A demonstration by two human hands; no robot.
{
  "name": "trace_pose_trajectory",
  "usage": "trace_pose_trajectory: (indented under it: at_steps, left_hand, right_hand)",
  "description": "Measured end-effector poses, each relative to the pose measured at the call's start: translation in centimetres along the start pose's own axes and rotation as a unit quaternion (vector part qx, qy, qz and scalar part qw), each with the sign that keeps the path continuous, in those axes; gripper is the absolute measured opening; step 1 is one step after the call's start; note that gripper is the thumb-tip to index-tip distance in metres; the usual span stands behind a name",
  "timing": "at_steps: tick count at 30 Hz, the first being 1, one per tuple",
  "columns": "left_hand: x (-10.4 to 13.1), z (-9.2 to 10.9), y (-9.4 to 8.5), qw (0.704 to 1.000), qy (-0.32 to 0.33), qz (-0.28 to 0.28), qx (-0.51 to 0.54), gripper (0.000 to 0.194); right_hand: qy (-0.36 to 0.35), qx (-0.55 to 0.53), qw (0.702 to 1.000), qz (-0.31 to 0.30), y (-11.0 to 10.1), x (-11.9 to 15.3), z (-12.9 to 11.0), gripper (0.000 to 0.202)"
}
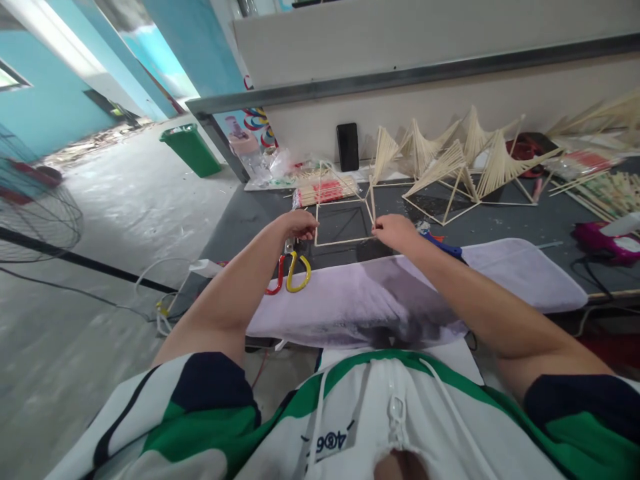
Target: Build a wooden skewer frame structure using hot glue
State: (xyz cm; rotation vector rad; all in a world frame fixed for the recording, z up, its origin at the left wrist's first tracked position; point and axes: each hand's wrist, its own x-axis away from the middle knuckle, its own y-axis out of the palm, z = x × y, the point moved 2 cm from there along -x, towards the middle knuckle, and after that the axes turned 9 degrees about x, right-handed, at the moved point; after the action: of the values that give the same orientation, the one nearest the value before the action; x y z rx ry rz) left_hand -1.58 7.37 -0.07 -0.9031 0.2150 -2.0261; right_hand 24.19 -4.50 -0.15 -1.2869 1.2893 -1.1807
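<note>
A frame of thin wooden sticks lies on the dark tabletop between my hands, with more sticks rising at its back. My left hand is closed, its fingertips pinching the frame's left side. At the right front corner, my right hand pinches the frame beside an upright stick. Scissors with one red and one yellow handle lie just below my left hand. Close to my right wrist is a blue-handled tool, partly hidden by my forearm.
A lilac towel covers the table's front edge. Behind stand finished-looking stick models, a black phone and packaged sticks. A pink glue gun and loose sticks lie right. A green bin stands on the floor.
</note>
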Motion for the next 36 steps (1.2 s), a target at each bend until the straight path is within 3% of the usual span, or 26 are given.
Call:
trace_pose_trajectory:
  at_steps: [4,8,13,16,18,20,23,26,29,32,36]
  left_hand:
    - [-0.6,0.5,2.9,1.000,-0.016,0.001,0.022,0.024]
    - [-1.1,0.7,4.3,0.999,-0.027,0.018,0.013,0.032]
    - [-0.6,1.0,4.4,0.998,-0.029,0.051,-0.033,0.033]
    - [0.0,1.3,4.0,0.989,-0.030,0.065,-0.130,0.033]
    - [0.2,2.1,3.7,0.975,0.002,0.095,-0.202,0.028]
    - [0.1,3.4,3.6,0.960,0.079,0.156,-0.220,0.017]
    - [-0.3,6.4,4.5,0.933,0.242,0.227,-0.141,0.016]
    - [-1.0,9.3,6.4,0.911,0.343,0.224,-0.042,0.020]
    - [-1.4,10.6,8.2,0.894,0.370,0.244,0.064,0.020]
    - [-1.2,10.3,9.7,0.869,0.390,0.271,0.140,0.011]
    - [-0.7,9.2,11.9,0.860,0.379,0.273,0.203,0.009]
  right_hand:
    - [0.041,0.026,0.999,-0.011,0.1,-1.2,2.8,0.028]
    - [0.053,0.020,0.998,-0.032,0.6,-1.4,3.3,0.025]
    - [0.045,0.012,0.998,-0.030,1.5,-1.2,2.7,0.023]
    - [0.045,0.005,0.999,-0.025,1.7,-1.1,2.7,0.024]
    - [0.045,-0.006,0.999,-0.012,1.4,-1.1,2.6,0.027]
    - [0.047,-0.034,0.998,0.014,1.0,-1.2,2.4,0.030]
    - [0.050,-0.090,0.992,0.077,0.3,-1.0,1.8,0.034]
    - [0.034,-0.128,0.981,0.145,-0.5,0.4,1.6,0.039]
    - [0.022,-0.135,0.974,0.179,-1.3,3.0,3.6,0.039]
    - [0.047,-0.102,0.976,0.187,-1.9,6.0,7.6,0.037]
    - [0.069,-0.046,0.990,0.116,-1.1,8.6,12.1,0.043]
